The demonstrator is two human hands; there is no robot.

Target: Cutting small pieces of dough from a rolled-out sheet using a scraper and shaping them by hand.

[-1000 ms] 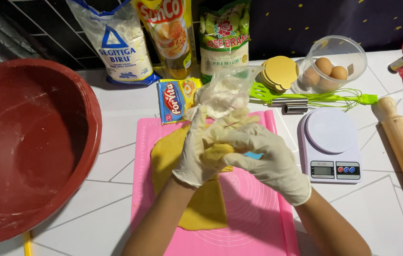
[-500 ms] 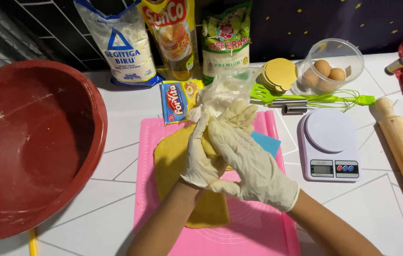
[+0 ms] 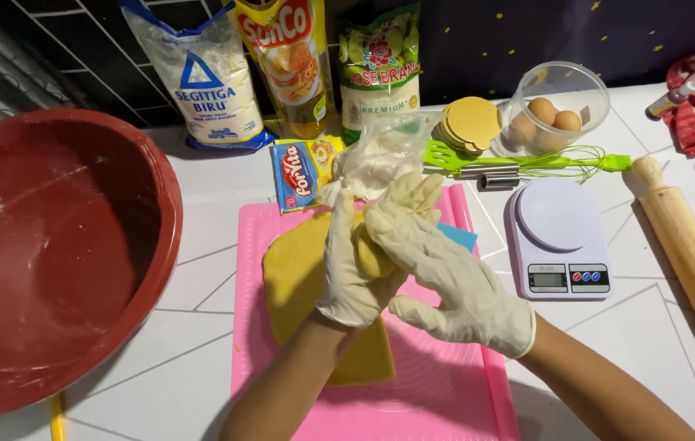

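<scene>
Between the earlier views and this one, both gloved hands have drawn closer together above the pink mat (image 3: 437,392), and the lump of yellow dough (image 3: 369,255) now sits pressed between the palms instead of being lifted off the sheet. Left hand (image 3: 349,273): upright, fingers together and curled round the near side of the lump. Right hand (image 3: 437,269): laid across from the other side, fingers close together and closed over the lump, thumb spread below. Flat sheet of yellow dough (image 3: 302,282): lies on the mat directly beneath the hands, its lower edge hidden in part by the left forearm. Blue scraper (image 3: 458,237): on the mat, just beside the right hand. Kitchen scale (image 3: 558,241): just off the mat's right edge, with a wooden rolling pin (image 3: 686,261) farther right. Red bowl (image 3: 37,253): well to the left of the mat. Behind the mat stand a flour bag (image 3: 209,77), an oil pouch (image 3: 286,57) and a clear bowl of eggs (image 3: 556,110). Judged from the grip, shaping goes best with even, light pressure from both palms, the lump turned steadily so no seam or crack forms, and kept over the mat so crumbs fall there.
</scene>
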